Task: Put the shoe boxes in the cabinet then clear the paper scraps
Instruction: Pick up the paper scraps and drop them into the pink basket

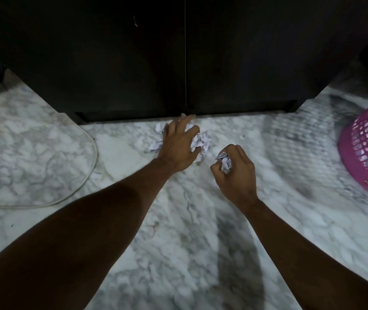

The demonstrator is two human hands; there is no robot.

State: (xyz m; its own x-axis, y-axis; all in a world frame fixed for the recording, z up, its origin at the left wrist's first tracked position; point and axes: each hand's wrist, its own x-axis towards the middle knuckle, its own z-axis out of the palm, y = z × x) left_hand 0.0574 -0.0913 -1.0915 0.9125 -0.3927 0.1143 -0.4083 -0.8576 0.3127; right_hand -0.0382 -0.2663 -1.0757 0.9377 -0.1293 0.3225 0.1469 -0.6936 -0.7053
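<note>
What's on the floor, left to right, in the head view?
White cable → left hand on crumpled paper scraps → right hand gripping a paper scrap → pink basket.

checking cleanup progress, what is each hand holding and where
Right hand grips a crumpled paper scrap, bunched in its curled fingers. Left hand rests on floor scraps.
</note>
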